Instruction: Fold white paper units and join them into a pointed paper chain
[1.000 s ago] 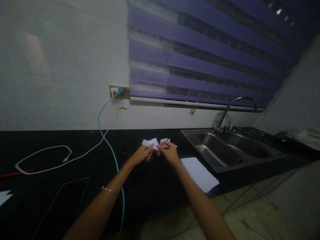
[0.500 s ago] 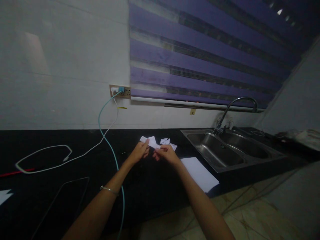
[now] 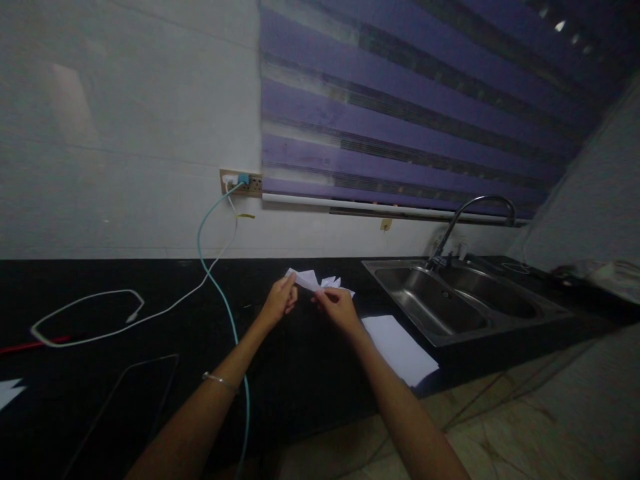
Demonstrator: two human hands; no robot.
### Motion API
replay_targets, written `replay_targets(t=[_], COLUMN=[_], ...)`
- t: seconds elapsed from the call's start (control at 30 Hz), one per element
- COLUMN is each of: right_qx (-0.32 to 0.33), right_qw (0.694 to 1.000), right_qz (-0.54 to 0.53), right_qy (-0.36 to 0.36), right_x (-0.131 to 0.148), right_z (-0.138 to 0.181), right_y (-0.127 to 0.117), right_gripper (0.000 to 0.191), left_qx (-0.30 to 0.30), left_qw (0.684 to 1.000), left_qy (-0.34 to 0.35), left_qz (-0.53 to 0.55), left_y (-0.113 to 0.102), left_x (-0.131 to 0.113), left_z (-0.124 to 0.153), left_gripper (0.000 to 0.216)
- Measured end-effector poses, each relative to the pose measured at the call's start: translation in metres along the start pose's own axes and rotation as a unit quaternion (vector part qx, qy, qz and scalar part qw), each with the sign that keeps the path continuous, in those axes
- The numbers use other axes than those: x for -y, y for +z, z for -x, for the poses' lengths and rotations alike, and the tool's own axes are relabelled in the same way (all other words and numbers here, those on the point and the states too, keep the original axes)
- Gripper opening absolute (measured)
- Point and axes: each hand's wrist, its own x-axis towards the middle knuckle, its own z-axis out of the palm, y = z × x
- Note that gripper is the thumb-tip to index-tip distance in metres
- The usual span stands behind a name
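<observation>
Gripped a folded white paper [image 3: 304, 279] at both ends, over the middle of the worktop [image 3: 310, 373], much closer to its back edge than to its front one. Pinched the left end in the left hand [image 3: 281, 299], with the thumb along the top and the other fingers curled in below. Nipped the right end between thumb and forefinger of the right hand [image 3: 337, 305]. Held the paper at a slant, with its left end higher and nearer the back edge. Could not make out its clearance from the worktop, nor the number of folds. Wore a thin bracelet [image 3: 220, 381] on the left wrist.

Had small white pieces [image 3: 331, 283] lying just behind the right hand, toward the back edge, partly covered by the fingers. Had white sheets [image 3: 400, 350] beside the right forearm, between it and the steel sink [image 3: 433, 335], with one corner close to the worktop's front edge. Saw a tap [image 3: 449, 232] arching up at the back of the sink.

Had a teal cable [image 3: 223, 299] running from the socket strip [image 3: 256, 183] above the back edge, down over the worktop and behind the left forearm. Saw a white cable [image 3: 165, 312] crossing it near the back edge, then looping out to the left over a thin red item [image 3: 30, 347]. Noticed a flat dark object [image 3: 125, 413] toward the worktop's front left corner, and some white paper points [image 3: 9, 392] farther left.
</observation>
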Motion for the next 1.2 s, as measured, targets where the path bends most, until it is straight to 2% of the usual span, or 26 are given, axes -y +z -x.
replay_targets(t=[0.1, 0.2, 0.3, 0.43, 0.57, 0.67, 0.73, 0.93, 1.1, 1.2], right_qx=[-0.005, 0.050, 0.100, 0.096, 0.076, 0.023, 0.003, 0.008, 0.027, 0.056], right_qw=[0.998, 0.992, 0.988, 0.990, 0.996, 0.999, 0.998, 0.977, 0.966, 0.966], right_qz=[0.041, 0.068, 0.074, 0.074, 0.029, -0.018, -0.061, -0.197, -0.240, -0.231], right_qy=[-0.048, -0.091, -0.094, -0.077, -0.045, -0.016, 0.009, 0.080, 0.093, 0.100], right_x=[0.004, 0.011, 0.017, 0.015, 0.008, 0.005, 0.004, -0.002, -0.009, -0.011], right_z=[0.002, 0.005, 0.007, 0.006, 0.004, 0.001, -0.002, -0.007, -0.008, -0.008], right_y=[0.000, 0.002, 0.004, 0.002, 0.001, 0.001, 0.000, 0.001, 0.003, 0.004], right_gripper=[0.030, 0.026, 0.027, 0.030, 0.048, 0.048, 0.044, 0.033, 0.027, 0.025], left_qx=[-0.031, -0.055, -0.073, -0.073, -0.023, 0.032, 0.053, 0.078, 0.130, 0.129], left_qw=[1.000, 0.998, 0.997, 0.993, 0.982, 0.977, 0.983, 0.992, 0.989, 0.989], left_qy=[0.003, 0.009, -0.009, -0.046, -0.096, -0.117, -0.108, -0.077, -0.068, -0.057], left_qz=[0.005, 0.004, 0.039, 0.083, 0.161, 0.176, 0.140, 0.058, 0.001, -0.047], left_y=[0.002, 0.004, 0.005, 0.003, 0.007, 0.012, 0.015, 0.018, 0.014, 0.013], left_x=[-0.001, 0.001, 0.005, 0.005, 0.007, 0.014, 0.019, 0.019, 0.010, 0.009], left_z=[-0.001, -0.002, -0.002, -0.003, -0.005, -0.006, -0.006, 0.002, 0.009, 0.009], left_gripper=[0.049, 0.042, 0.039, 0.038, 0.038, 0.042, 0.046, 0.057, 0.056, 0.057])
